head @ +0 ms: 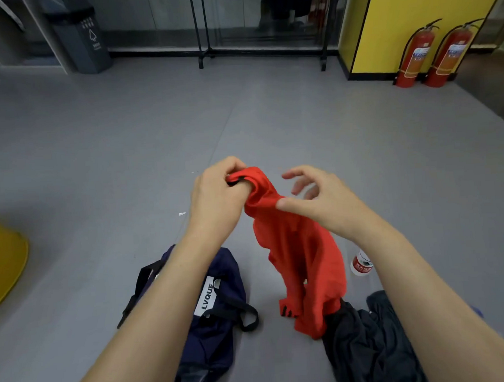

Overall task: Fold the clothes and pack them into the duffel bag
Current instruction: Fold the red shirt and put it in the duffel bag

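1. A red garment [294, 247] hangs bunched in the air over a grey floor [127, 168]. It is held up by its top end, and its lower hem trails down onto a dark garment [367, 345] heaped on the floor.
2. The person's left hand [216, 198] grips the top of the red garment, fingers curled tight round a fold of cloth with a strip of black trim showing at the knuckles.
3. The right hand [318, 199] is unclenched just beside the cloth, its fingers spread, loosely curved and a little blurred. The thumb tip lies against the red fabric below the left hand's grip, and the fingers hold nothing.
4. A navy duffel bag [214, 338] lies slack on the floor under the left forearm, to the left of the hanging garment. Its black straps are splayed out and a white label reads "LVQUE". Whether its zip is undone cannot be made out.
5. A small water bottle [361, 264] with a red label lies on the floor just right of the red garment, partly behind the right forearm.
6. Farther off, two red fire extinguishers [416, 56] stand against a yellow wall panel [410, 7] at the right. A black metal rack [205, 53] stands before a glass wall at the centre, a dark grey bin [82, 36] at the left.
7. A yellow object [3, 262] sits at the left edge.
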A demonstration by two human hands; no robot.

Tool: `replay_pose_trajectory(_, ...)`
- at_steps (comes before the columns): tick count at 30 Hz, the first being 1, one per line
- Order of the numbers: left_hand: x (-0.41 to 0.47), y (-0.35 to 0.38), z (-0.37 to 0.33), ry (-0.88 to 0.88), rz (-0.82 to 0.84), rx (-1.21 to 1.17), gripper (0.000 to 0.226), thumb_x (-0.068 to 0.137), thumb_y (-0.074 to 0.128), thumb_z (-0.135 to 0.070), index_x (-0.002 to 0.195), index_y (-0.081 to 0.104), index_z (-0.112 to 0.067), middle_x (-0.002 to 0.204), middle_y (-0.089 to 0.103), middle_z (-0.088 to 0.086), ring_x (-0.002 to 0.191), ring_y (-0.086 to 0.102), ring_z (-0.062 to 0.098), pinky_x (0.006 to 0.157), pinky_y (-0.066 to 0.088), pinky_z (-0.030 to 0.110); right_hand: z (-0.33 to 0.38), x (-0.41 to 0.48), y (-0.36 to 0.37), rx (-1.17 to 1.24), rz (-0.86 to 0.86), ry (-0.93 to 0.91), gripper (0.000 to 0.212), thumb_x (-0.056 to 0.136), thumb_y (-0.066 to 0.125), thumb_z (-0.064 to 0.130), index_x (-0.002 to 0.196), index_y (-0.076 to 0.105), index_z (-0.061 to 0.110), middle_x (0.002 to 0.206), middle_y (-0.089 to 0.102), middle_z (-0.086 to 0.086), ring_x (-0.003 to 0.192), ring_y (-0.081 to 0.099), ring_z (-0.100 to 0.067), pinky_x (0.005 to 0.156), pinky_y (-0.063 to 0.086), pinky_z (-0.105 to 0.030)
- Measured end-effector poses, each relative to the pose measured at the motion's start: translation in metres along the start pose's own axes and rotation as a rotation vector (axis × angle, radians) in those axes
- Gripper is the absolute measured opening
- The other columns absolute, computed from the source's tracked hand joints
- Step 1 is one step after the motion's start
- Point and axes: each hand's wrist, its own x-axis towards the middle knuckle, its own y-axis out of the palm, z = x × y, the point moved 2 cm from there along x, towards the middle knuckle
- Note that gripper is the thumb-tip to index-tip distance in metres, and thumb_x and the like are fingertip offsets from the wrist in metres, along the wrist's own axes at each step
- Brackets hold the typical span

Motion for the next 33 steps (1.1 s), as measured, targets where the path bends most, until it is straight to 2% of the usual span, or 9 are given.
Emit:
replay_pose_trajectory(4, -0.011, 0.014, -0.017, 0.152, -0.009, 0.135, 0.015, 0.076, 0.062, -0.035, 0.076, 0.06, -0.02, 0.061, 0.059, -0.004, 0.062, 0.053, 0.016, 0.059, 0.045, 0.036, 0.026, -0.002, 0.018, 0.001, 0.046, -0.093, 0.039, 0.07, 0.067, 0.054, 0.108, 0.066, 0.046, 0.086, 0.067, 0.02, 0.074, 0.061, -0.009, 0.075, 0.053, -0.037)
replay_pose_trajectory(7, -0.009, 0.019, -0.012, 0.147, 0.024, 0.013, 0.014, 0.08, 0.068, -0.035, 0.079, 0.059, -0.024, 0.062, 0.057, -0.009, 0.059, 0.05, 0.012, 0.057, 0.042, 0.034, 0.028, 0.0, 0.011, -0.026, -0.069, -0.152, 0.01, 0.083, 0.059, 0.033, 0.085, 0.068, 0.035, 0.073, 0.066, 0.018, 0.072, 0.06, -0.007, 0.07, 0.05, -0.037)
replay_pose_trajectory(11, -0.011, 0.024, 0.008, 0.052, 0.307, -0.171, 0.011, 0.086, 0.07, -0.034, 0.094, 0.068, -0.027, 0.084, 0.07, -0.012, 0.078, 0.064, 0.01, 0.077, 0.052, 0.034, 0.03, -0.004, -0.004, 0.168, -0.138, -0.141, 0.027, 0.087, 0.059, -0.001, 0.089, 0.074, 0.021, 0.077, 0.072, 0.012, 0.073, 0.064, -0.004, 0.064, 0.05, -0.024)
replay_pose_trajectory(15, -0.01, 0.021, 0.024, -0.044, 0.366, -0.101, 0.033, 0.082, 0.069, -0.047, 0.082, 0.064, -0.014, 0.071, 0.064, 0.009, 0.064, 0.056, 0.018, 0.067, 0.05, 0.049, 0.02, -0.001, -0.019, 0.325, -0.378, -0.054, 0.014, 0.095, 0.062, 0.008, 0.084, 0.068, 0.004, 0.067, 0.055, 0.008, 0.061, 0.047, -0.003, 0.061, 0.038, -0.023)
replay_pose_trajectory(19, -0.009, 0.017, 0.018, -0.01, 0.276, -0.123, 0.024, 0.091, 0.065, -0.038, 0.079, 0.065, -0.018, 0.065, 0.056, -0.009, 0.062, 0.049, 0.01, 0.063, 0.04, 0.032, 0.002, 0.001, -0.029, 0.331, -0.398, 0.142, 0.006, 0.087, 0.062, 0.009, 0.087, 0.064, 0.004, 0.079, 0.061, 0.003, 0.072, 0.055, -0.012, 0.071, 0.046, -0.031)
replay_pose_trajectory(21, -0.011, 0.019, 0.013, 0.023, 0.271, -0.088, 0.023, 0.092, 0.061, -0.044, 0.084, 0.069, -0.024, 0.071, 0.064, -0.012, 0.067, 0.058, 0.013, 0.067, 0.048, 0.034, 0.005, -0.003, -0.022, 0.185, -0.228, 0.077, 0.032, 0.085, 0.067, 0.0, 0.113, 0.063, 0.013, 0.105, 0.066, 0.003, 0.094, 0.06, 0.002, 0.089, 0.049, -0.024)
replay_pose_trajectory(24, -0.015, 0.024, 0.005, 0.082, 0.327, 0.026, 0.017, 0.094, 0.058, -0.043, 0.089, 0.071, -0.034, 0.081, 0.072, -0.01, 0.08, 0.068, 0.014, 0.076, 0.055, 0.038, 0.011, -0.005, -0.006, -0.055, 0.005, -0.033, 0.072, 0.083, 0.076, 0.02, 0.144, 0.043, 0.038, 0.138, 0.052, 0.014, 0.127, 0.047, 0.002, 0.109, 0.036, -0.025)
replay_pose_trajectory(28, -0.017, 0.022, -0.002, 0.142, 0.232, 0.114, 0.013, 0.095, 0.063, -0.041, 0.086, 0.071, -0.036, 0.075, 0.067, -0.018, 0.076, 0.061, 0.0, 0.064, 0.041, 0.015, 0.013, -0.005, 0.005, -0.141, 0.017, -0.112, 0.016, 0.092, 0.064, 0.029, 0.105, 0.071, 0.034, 0.093, 0.074, 0.015, 0.09, 0.069, -0.01, 0.088, 0.052, -0.042)
replay_pose_trajectory(33, -0.012, 0.018, 0.025, 0.043, 0.25, 0.317, 0.011, 0.095, 0.06, -0.032, 0.087, 0.067, -0.03, 0.076, 0.066, -0.006, 0.079, 0.061, 0.016, 0.066, 0.043, 0.032, 0.015, -0.003, -0.014, 0.047, -0.358, -0.112, 0.02, 0.091, 0.055, 0.013, 0.087, 0.072, 0.023, 0.076, 0.074, 0.004, 0.072, 0.071, -0.018, 0.07, 0.057, -0.042)
